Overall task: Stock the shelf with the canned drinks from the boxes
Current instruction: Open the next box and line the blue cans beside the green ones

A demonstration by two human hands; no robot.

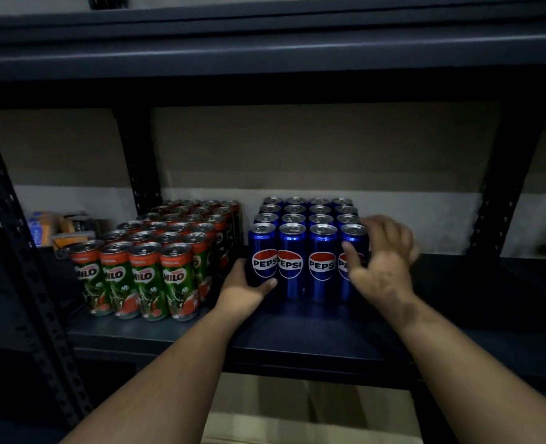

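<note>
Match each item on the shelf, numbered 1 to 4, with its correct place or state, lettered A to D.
1. Milo cans
2. Pepsi cans
3. left hand
4. right hand

A. on the front right can of the blue block
B. left block on the shelf
C. right block on the shelf
D. at the base of the front left blue can

Pairs: 1-B, 2-C, 3-D, 4-A

Blue Pepsi cans (306, 248) upright, four-by-four block on dark shelf (297, 334); green Milo cans (162, 254) block just left

The blue cans (306, 251) read "PEPSI"; the green cans (143, 270) read "MILO", seemingly "ORIGINAL" above.
</note>
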